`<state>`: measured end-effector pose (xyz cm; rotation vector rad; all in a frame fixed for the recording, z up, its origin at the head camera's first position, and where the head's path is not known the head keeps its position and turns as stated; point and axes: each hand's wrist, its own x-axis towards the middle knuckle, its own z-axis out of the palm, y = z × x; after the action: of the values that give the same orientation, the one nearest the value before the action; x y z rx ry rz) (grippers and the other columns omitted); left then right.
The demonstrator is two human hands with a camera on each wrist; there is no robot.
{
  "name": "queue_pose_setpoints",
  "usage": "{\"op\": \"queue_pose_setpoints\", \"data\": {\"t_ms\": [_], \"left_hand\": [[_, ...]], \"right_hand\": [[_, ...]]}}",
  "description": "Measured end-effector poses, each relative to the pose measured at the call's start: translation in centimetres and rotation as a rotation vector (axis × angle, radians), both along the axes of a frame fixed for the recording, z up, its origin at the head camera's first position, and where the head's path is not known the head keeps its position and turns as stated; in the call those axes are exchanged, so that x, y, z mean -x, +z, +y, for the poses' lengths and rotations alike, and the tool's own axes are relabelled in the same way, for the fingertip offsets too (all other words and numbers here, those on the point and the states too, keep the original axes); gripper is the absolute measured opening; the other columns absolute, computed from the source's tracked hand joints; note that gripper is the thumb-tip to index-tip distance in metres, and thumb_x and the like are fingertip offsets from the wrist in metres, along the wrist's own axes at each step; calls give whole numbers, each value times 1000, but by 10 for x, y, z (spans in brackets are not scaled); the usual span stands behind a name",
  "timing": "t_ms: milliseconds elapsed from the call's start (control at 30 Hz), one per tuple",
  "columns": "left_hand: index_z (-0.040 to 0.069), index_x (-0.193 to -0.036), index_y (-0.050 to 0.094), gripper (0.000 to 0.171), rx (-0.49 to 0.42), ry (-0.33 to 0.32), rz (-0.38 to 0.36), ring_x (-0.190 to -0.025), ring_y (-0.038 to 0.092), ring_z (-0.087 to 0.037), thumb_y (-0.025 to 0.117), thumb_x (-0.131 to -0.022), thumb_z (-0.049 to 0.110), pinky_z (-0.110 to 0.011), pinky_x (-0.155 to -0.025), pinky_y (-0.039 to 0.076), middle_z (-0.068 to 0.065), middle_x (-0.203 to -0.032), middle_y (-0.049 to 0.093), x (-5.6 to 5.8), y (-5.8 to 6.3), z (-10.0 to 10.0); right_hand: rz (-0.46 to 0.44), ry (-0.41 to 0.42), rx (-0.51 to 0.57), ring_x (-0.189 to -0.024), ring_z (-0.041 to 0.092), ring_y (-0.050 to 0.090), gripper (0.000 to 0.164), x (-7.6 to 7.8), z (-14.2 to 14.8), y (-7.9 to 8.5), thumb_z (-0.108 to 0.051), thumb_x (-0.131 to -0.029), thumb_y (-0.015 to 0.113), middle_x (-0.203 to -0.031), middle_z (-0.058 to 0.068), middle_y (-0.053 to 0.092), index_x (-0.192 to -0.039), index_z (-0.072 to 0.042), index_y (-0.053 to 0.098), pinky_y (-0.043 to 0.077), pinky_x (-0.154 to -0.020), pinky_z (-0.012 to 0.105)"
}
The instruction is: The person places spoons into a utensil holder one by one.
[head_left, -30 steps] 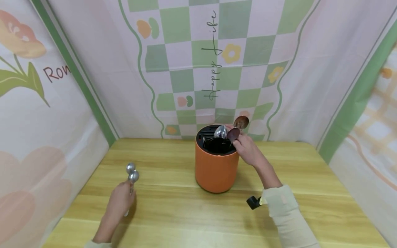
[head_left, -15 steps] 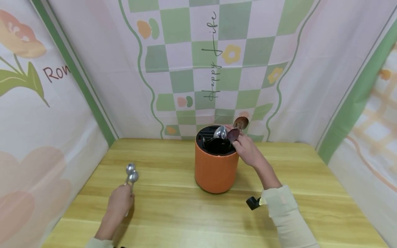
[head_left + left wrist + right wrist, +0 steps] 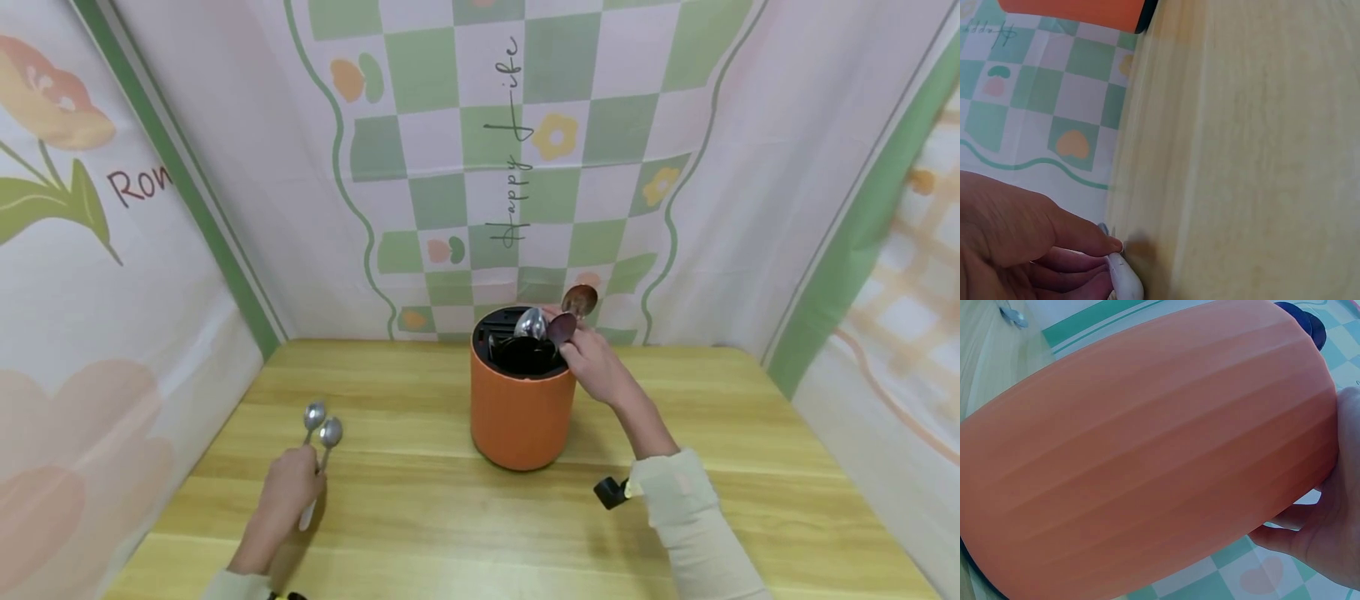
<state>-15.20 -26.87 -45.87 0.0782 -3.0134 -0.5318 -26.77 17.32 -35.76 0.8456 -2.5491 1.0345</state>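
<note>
Two metal spoons, a nearer spoon [image 3: 331, 432] and a farther spoon [image 3: 314, 414], are pinched in my left hand [image 3: 291, 482] low over the table's left side. Their bowls point away and fan apart. In the left wrist view, the thumb presses by a pale rounded handle end [image 3: 1125, 280]. My right hand [image 3: 596, 367] grips the upper right side of an orange utensil holder [image 3: 522, 421]; its fingers [image 3: 1279, 540] lie along the outer wall. From the holder's black top rise a shiny spoon [image 3: 532, 322] and two brownish spoons, a smaller one [image 3: 562, 328] and a larger one [image 3: 580, 302].
The wooden table [image 3: 420, 517] reaches back to a checked green and white cloth [image 3: 495, 167]. Cloth walls also stand at the left and right. A black piece [image 3: 610, 492] of the wrist camera shows beside the right sleeve [image 3: 678, 483].
The two spoons in my left hand have fanned wider apart and turned slightly, their bowls a little farther from each other. My right hand stays at the holder. The head view has tilted slightly.
</note>
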Motion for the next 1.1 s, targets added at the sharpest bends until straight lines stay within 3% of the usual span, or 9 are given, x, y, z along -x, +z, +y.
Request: {"op": "queue_pose_setpoints", "data": {"t_ms": [200,467,1100], "left_hand": [[3,-69,64,12,-51,-2,-2,-56,54,-19,69,-80,3,-28,-48,47,-7,-63,60,0,2,0],[3,-81,69,4,-104,-25,59,-64,58,-17,71,-80,7,-28,-56,50,-5,-73,67,0,9,10],[2,-91,70,9,-385,-97,192,-72,61,-10,72,-83,5,-18,-65,50,-3,-79,69,5,40,51]], "right_hand": [[-10,0,8,-146,41,33,52,0,1,0,-13,-101,32,-157,20,38,-151,-2,40,30,-117,58],[-18,-1,7,-147,40,32,52,-1,1,0,-14,-102,31,-157,19,38,-151,-3,40,30,-117,58],[-16,7,20,-145,40,35,52,0,0,0,-13,-101,32,-156,18,40,-151,-3,41,31,-116,57]]}}
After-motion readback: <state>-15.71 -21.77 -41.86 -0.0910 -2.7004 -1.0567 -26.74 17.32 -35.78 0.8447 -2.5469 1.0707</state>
